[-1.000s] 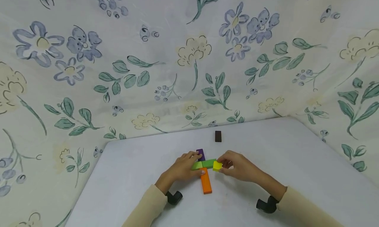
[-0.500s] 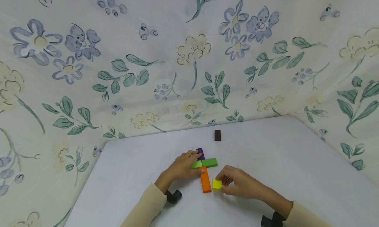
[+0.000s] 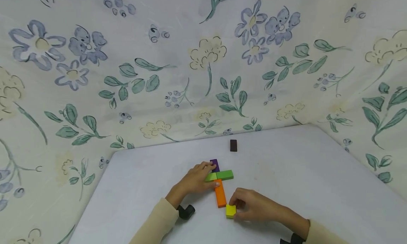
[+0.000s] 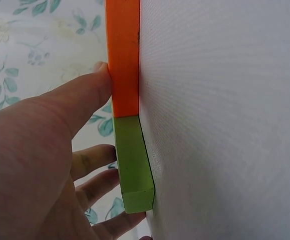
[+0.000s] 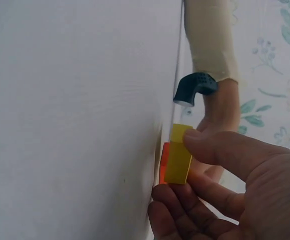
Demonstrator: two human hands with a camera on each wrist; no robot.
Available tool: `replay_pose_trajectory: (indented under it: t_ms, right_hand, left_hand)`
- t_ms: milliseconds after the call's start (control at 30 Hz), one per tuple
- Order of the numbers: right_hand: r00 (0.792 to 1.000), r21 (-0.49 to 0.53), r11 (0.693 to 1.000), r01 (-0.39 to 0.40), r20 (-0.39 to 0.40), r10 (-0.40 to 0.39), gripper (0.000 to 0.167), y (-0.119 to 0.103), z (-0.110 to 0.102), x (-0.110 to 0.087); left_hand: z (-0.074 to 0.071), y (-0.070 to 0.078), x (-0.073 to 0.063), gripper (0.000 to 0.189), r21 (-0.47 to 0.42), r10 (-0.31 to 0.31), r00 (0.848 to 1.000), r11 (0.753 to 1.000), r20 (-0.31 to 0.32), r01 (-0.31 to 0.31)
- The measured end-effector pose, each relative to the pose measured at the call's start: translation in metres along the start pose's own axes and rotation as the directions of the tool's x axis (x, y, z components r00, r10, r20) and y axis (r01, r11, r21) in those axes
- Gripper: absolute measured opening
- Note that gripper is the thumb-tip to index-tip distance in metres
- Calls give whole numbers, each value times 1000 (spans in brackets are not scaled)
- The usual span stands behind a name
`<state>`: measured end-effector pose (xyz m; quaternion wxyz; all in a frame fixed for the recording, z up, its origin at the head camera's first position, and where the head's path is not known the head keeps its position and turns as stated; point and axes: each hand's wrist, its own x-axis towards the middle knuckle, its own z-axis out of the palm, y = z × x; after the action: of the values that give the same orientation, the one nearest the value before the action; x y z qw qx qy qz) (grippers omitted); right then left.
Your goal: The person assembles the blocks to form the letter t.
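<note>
My right hand (image 3: pixel 255 207) pinches a small yellow block (image 3: pixel 231 211) between thumb and fingers, right by the near end of an orange block (image 3: pixel 220 196). Spread over the joined blocks, my left hand (image 3: pixel 196 178) rests its thumb on the orange block. Its other fingers lie over a light green block (image 3: pixel 211 177) and reach a purple block (image 3: pixel 215 164). A darker green block (image 3: pixel 225 174) extends rightward from the light green one. In the left wrist view, the orange block meets the light green block (image 4: pixel 134 165) end to side.
A dark brown block (image 3: pixel 233 145) lies alone toward the back of the white table (image 3: pixel 279 159). Floral cloth (image 3: pixel 178 60) hangs behind and beside the table. A black device (image 3: pixel 187 212) is worn at the left wrist.
My right hand has carried the yellow block from the right end of the darker green block toward me, to the orange block's near end. My left hand has stayed in place.
</note>
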<state>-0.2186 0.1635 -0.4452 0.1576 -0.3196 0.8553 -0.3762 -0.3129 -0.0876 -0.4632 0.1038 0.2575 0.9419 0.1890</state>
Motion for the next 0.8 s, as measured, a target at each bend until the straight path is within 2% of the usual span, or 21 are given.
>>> replay_pose_trajectory:
  t_ms: [333,800]
  right_hand:
    - [1000,-13,1000,-26,-7,26,28,1,4,0]
    - [1000,-10,1000,0,-8,0,28,8,6,1]
  left_hand:
    - [-3,3,-2,72,-29,9,1000,1000,3,-9]
    - [0,-2,1,73,-29,12,1000,1000,-4,-12]
